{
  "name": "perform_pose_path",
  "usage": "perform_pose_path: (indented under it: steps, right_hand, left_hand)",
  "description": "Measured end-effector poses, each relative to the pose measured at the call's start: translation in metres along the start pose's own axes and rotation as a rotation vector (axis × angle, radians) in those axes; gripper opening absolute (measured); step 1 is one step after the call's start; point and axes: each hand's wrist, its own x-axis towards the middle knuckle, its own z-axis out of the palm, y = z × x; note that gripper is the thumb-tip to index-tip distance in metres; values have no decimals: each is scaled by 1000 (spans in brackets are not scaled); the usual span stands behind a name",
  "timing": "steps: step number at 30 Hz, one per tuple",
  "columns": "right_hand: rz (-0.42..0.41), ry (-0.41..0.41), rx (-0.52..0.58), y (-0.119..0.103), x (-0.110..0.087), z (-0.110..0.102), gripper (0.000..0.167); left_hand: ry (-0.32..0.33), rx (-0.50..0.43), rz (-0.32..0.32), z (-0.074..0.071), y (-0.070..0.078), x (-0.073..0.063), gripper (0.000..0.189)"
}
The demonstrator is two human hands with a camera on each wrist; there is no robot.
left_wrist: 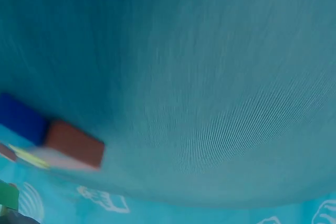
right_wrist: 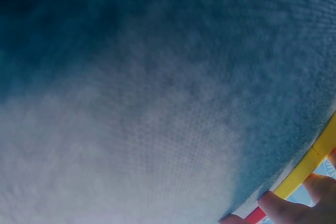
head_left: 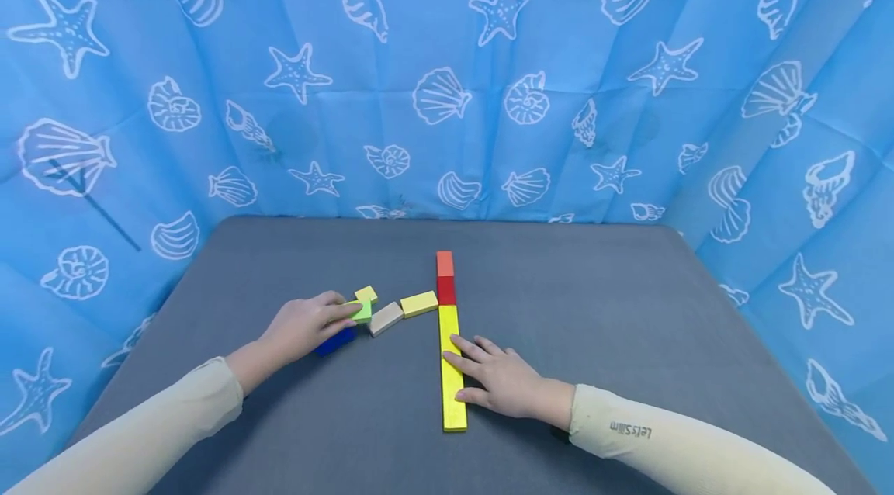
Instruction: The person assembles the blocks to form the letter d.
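Head view, L grip pinched on 1 green blk, R grip spread on yellow row, 1 tan blk

From where I stand, the long yellow row, red block and orange block look like smooth painted wood with a slight sheen. The tan block resembles bare, matt wood. The grey table cover is matt cloth, finely woven up close. Behind it, the blue curtain is thin, smooth and creased, whether fabric or plastic I can't tell. The cream sleeves are soft, dull cloth.
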Motion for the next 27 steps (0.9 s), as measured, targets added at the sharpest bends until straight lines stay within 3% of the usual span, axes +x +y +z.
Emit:
perform_pose_path:
  steps: [3, 6, 11, 18, 27]
  right_hand:
    - [3, -1, 4, 0, 0, 0, 63]
    - [2, 5, 2, 1, 0, 1, 63]
    - [-8, 19, 1, 2, -1, 1, 63]
    - [-18, 13, 10, 1, 1, 0, 63]
    - [-12, 9, 13, 2, 2, 1, 62]
  left_hand:
    - [4, -27, 14, -2, 12, -16, 30]
    - [-51, -59, 8, -1, 25, -29, 31]
    - [-123, -39, -59, 5, 34, -40, 32]
    - [-98, 36, -126, 13, 31, -41, 32]
    - [-149, 74, -189, 13, 23, -27, 35]
